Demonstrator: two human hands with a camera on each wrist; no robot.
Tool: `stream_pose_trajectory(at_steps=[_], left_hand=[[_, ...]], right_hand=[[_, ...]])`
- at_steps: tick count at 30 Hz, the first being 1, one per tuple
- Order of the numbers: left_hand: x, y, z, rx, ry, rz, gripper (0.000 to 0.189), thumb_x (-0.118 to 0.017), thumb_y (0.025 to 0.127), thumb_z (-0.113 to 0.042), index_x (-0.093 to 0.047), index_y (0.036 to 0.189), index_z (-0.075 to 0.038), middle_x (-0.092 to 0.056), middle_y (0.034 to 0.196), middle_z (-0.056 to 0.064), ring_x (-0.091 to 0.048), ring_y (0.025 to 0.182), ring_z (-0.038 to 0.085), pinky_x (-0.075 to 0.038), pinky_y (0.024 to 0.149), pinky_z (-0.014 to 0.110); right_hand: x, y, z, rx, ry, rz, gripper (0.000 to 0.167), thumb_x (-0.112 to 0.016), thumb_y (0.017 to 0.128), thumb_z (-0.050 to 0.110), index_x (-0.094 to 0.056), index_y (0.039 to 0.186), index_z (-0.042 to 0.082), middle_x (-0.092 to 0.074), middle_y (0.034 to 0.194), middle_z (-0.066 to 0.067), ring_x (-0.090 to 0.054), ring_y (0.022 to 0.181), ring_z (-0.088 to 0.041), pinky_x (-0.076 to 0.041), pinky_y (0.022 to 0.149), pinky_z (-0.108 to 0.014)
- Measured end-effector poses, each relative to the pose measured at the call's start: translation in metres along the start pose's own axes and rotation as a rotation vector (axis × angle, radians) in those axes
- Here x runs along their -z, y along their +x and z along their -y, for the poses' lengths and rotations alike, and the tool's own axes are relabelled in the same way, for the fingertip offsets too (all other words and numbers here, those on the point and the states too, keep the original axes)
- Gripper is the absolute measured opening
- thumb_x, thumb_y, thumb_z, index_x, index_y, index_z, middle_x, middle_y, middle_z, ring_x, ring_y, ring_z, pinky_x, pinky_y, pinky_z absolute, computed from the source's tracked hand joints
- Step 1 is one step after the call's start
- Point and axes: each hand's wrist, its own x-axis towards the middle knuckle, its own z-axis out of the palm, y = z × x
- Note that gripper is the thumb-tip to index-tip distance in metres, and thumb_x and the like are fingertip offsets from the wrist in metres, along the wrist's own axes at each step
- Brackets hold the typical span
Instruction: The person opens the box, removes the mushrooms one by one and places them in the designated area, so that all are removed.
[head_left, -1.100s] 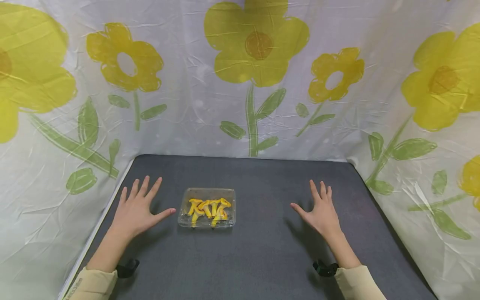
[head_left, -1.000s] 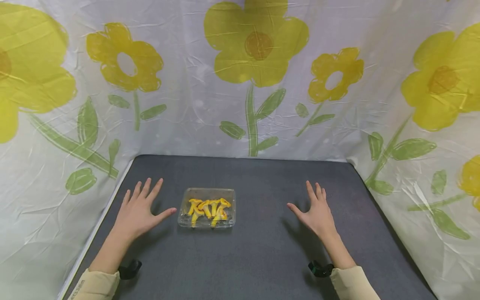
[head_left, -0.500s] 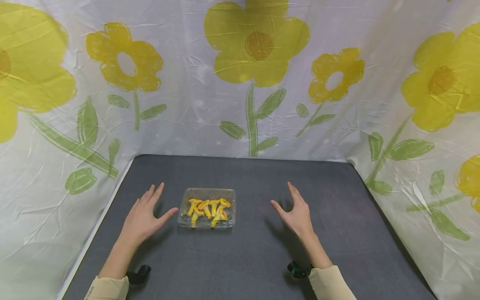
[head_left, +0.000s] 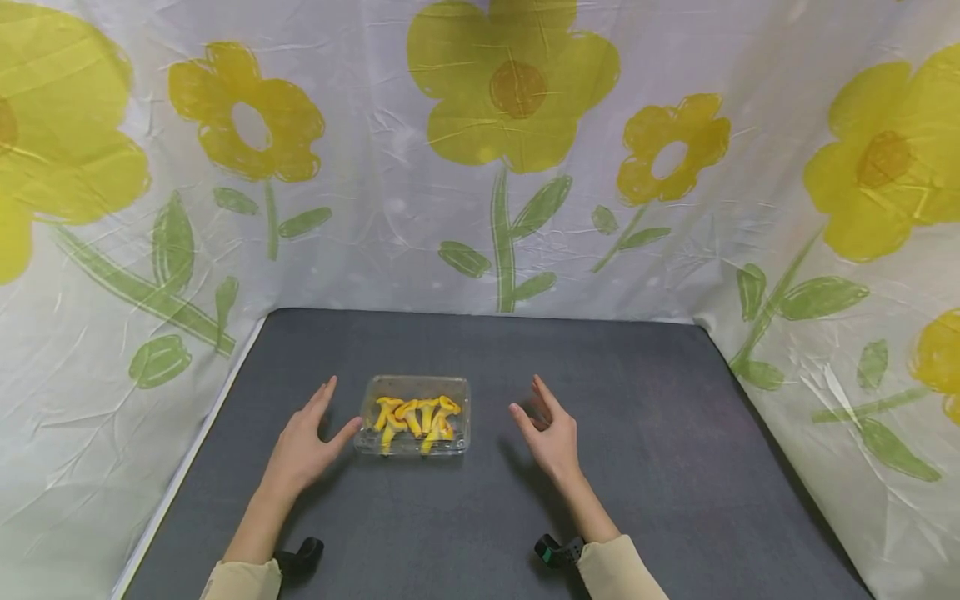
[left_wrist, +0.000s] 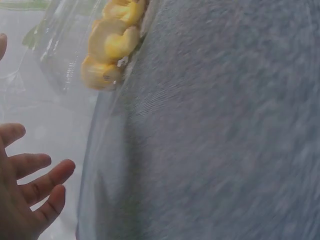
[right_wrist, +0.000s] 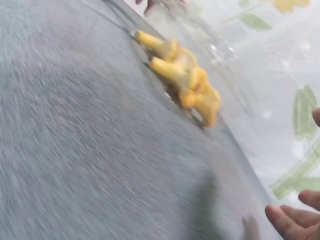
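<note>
A clear plastic box stands on the dark table, left of its middle, with several yellow trumpet-shaped mushrooms inside. My left hand is just left of the box, its thumb tip close to the box's side; whether it touches cannot be told. On the other side my right hand hovers some way off, thumb and fingers spread apart, holding nothing. The left wrist view has the mushrooms at its top and the left fingers loosely bent. In the right wrist view the mushrooms look blurred beyond the right fingers.
The dark grey table reaches back to a pale curtain printed with yellow flowers, which also hangs along both sides. A black band with a small device is on the left wrist, and a similar one on the right.
Both hands have moved inward toward the box, the right hand travelling farther to the left. Their fingers have drawn closer together. The box with the mushrooms has stayed in place.
</note>
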Motion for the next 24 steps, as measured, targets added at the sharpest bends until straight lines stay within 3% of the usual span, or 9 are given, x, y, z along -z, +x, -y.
stream_pose_trajectory(at_steps=[3,6,9,13,16,20,24], left_hand=[[-0.005,-0.001,0.001,0.019,-0.039,-0.014,0.093,-0.066,0.102,-0.056,-0.023,0.17,-0.01,-0.037,0.167,0.027,-0.061,0.119,0.044,-0.046,0.099,0.066],[-0.011,-0.001,0.002,0.056,-0.089,-0.024,0.093,-0.068,0.101,-0.054,-0.023,0.17,-0.01,-0.055,0.149,0.026,-0.06,0.111,0.037,-0.047,0.096,0.061],[-0.016,-0.002,0.003,0.076,-0.121,-0.032,0.093,-0.07,0.1,-0.05,-0.024,0.17,-0.01,-0.061,0.128,0.024,-0.058,0.105,0.033,-0.046,0.095,0.057],[-0.024,-0.005,0.001,0.046,-0.159,-0.044,0.089,-0.07,0.101,-0.044,-0.026,0.169,-0.008,-0.056,0.15,0.022,-0.058,0.102,0.028,-0.047,0.092,0.052],[-0.03,-0.006,0.0,0.009,-0.186,-0.049,0.087,-0.071,0.102,-0.04,-0.026,0.169,-0.007,-0.045,0.164,0.019,-0.058,0.098,0.024,-0.047,0.084,0.041],[-0.036,-0.004,-0.001,-0.023,-0.22,-0.047,0.088,-0.072,0.101,-0.038,-0.025,0.169,-0.007,-0.043,0.164,0.019,-0.056,0.095,0.021,-0.041,0.071,0.029],[-0.043,-0.002,0.0,-0.032,-0.258,-0.041,0.092,-0.074,0.099,-0.037,-0.023,0.17,-0.009,-0.042,0.165,0.017,-0.051,0.089,0.017,-0.038,0.068,0.026]], right_hand=[[-0.012,-0.002,-0.001,0.035,0.022,0.011,0.072,-0.079,0.098,0.022,-0.047,0.161,0.011,-0.055,0.155,-0.023,-0.065,0.128,-0.042,-0.062,0.088,-0.044],[-0.022,-0.005,-0.003,0.067,0.043,0.034,0.07,-0.079,0.098,0.019,-0.048,0.161,0.01,-0.056,0.153,-0.024,-0.072,0.116,-0.039,-0.063,0.076,-0.034],[-0.031,-0.008,-0.003,0.077,0.056,0.068,0.07,-0.078,0.099,0.02,-0.047,0.161,0.01,-0.056,0.153,-0.024,-0.073,0.113,-0.037,-0.061,0.074,-0.028],[-0.041,-0.013,-0.003,0.073,0.049,0.099,0.069,-0.076,0.1,0.022,-0.047,0.161,0.01,-0.057,0.153,-0.024,-0.072,0.116,-0.036,-0.061,0.08,-0.028],[-0.048,-0.017,-0.003,0.073,0.057,0.112,0.069,-0.075,0.1,0.023,-0.046,0.161,0.007,-0.057,0.152,-0.023,-0.073,0.116,-0.035,-0.06,0.079,-0.029],[-0.054,-0.019,-0.003,0.094,0.078,0.131,0.07,-0.075,0.1,0.022,-0.045,0.161,0.005,-0.058,0.152,-0.024,-0.072,0.114,-0.037,-0.059,0.075,-0.026],[-0.057,-0.02,-0.004,0.136,0.084,0.151,0.07,-0.076,0.1,0.021,-0.045,0.162,0.009,-0.058,0.151,-0.024,-0.072,0.114,-0.038,-0.058,0.072,-0.026]])
